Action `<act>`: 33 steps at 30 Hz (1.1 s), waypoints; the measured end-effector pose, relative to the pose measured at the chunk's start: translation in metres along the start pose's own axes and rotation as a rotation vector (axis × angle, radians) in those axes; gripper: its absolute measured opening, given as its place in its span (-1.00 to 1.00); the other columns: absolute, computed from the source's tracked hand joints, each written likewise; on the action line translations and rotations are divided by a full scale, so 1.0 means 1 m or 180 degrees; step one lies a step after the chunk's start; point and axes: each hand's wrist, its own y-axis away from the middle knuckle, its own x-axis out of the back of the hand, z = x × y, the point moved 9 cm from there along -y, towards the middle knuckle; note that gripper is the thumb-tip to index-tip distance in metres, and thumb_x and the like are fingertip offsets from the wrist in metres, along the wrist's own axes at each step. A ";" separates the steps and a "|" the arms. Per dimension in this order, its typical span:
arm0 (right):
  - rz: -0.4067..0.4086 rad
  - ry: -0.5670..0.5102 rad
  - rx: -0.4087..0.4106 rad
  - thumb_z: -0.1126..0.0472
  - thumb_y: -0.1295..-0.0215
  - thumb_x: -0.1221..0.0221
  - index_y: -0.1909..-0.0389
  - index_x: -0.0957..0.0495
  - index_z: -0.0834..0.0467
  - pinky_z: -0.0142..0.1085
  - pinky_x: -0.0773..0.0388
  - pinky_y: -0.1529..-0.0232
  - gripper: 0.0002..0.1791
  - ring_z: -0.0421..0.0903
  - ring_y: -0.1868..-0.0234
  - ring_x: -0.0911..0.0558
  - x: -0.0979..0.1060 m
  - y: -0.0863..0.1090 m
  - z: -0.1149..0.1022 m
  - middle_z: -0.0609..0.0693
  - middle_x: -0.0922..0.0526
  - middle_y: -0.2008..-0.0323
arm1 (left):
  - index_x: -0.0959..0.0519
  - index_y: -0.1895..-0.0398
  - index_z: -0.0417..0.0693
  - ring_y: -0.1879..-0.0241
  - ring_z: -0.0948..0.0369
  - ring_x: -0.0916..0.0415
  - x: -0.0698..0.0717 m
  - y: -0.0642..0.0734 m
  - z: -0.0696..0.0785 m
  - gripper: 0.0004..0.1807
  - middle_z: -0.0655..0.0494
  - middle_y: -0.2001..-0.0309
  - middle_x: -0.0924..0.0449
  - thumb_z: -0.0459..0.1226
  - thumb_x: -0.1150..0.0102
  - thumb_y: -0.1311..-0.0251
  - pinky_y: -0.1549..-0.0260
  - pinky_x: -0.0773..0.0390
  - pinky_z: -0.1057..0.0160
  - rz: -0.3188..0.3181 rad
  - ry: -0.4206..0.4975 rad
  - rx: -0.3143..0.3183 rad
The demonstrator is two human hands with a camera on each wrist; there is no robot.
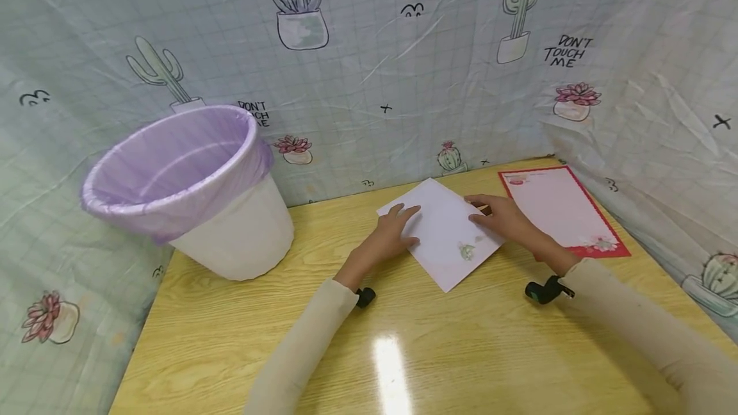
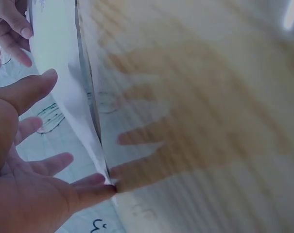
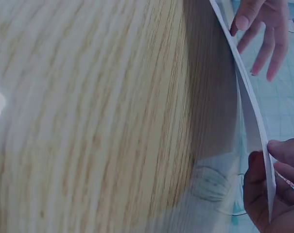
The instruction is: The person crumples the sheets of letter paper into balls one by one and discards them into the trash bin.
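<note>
A white sheet of paper (image 1: 429,219) with a small printed cactus lies turned cornerwise near the back of the wooden table. At its right side my right hand (image 1: 504,218) pinches the edge between thumb and fingers. In the right wrist view that paper (image 3: 251,107) is lifted off the table, and its edge looks layered. My left hand (image 1: 392,234) is spread at the left side, with fingertips on the paper. The left wrist view has the left fingers (image 2: 52,164) fairly straight, one tip touching the paper's lower edge.
To the right lies a pink sheet with a red border (image 1: 548,203), partly behind the right forearm. A white bin (image 1: 245,229) with a purple liner stands at the left. Cactus-printed cloth (image 1: 357,69) hangs behind the wooden table (image 1: 230,338).
</note>
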 end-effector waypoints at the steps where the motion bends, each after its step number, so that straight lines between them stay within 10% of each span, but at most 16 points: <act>1: -0.0006 -0.0044 -0.0024 0.32 -0.43 -0.23 -0.36 -0.45 0.32 0.13 -0.57 -0.11 -0.49 0.29 -0.07 -0.64 -0.001 0.000 0.001 0.37 -0.57 -0.21 | -0.14 -0.61 0.14 -0.50 -0.30 -0.01 -0.001 0.001 -0.001 -0.21 -0.21 -0.58 0.04 -0.15 -0.26 -0.40 -0.38 -0.25 -0.21 -0.0009 0.0032 -0.0018; 9: 0.0091 -0.0478 -0.0230 0.26 -0.45 -0.24 -0.32 -0.53 0.23 0.04 -0.54 -0.16 -0.54 0.19 -0.17 -0.61 -0.001 0.002 0.006 0.25 -0.58 -0.26 | -0.17 -0.59 0.13 -0.49 -0.32 -0.01 0.005 0.011 -0.011 -0.23 -0.21 -0.60 0.13 -0.14 -0.27 -0.39 -0.33 -0.34 -0.20 0.0188 0.0354 0.0167; 19: 0.0445 -0.0973 -0.0403 0.09 -0.50 -0.21 -0.40 -0.48 0.06 -0.51 -0.57 0.18 -0.50 0.01 -0.04 -0.68 0.020 0.011 -0.011 0.19 -0.60 -0.25 | -0.19 -0.57 0.00 -0.43 -0.13 -0.24 0.025 0.024 -0.024 -0.29 -0.18 -0.55 0.04 -0.19 -0.22 -0.44 -0.27 -0.46 -0.03 0.0653 0.1620 0.0382; 25: 0.0643 -0.1182 -0.0287 0.14 -0.46 -0.25 -0.39 -0.50 0.08 -0.56 -0.57 0.24 -0.49 -0.31 0.13 -0.66 0.026 0.013 -0.024 0.20 -0.60 -0.23 | -0.17 -0.60 0.03 -0.55 -0.09 -0.02 0.035 0.029 -0.011 -0.11 -0.14 -0.61 0.06 -0.06 -0.39 -0.29 -0.41 -0.28 -0.10 0.0688 0.1248 0.0184; 33: 0.0624 -0.1047 -0.0051 0.02 -0.40 -0.31 -0.45 -0.43 -0.03 -0.62 -0.48 0.03 -0.38 0.10 -0.28 -0.56 0.029 0.014 -0.041 0.10 -0.51 -0.36 | -0.16 -0.60 0.06 -0.59 -0.02 0.10 0.051 0.040 0.009 0.06 -0.06 -0.62 0.09 0.02 -0.54 -0.08 -0.46 -0.18 -0.12 0.0842 0.0830 -0.0005</act>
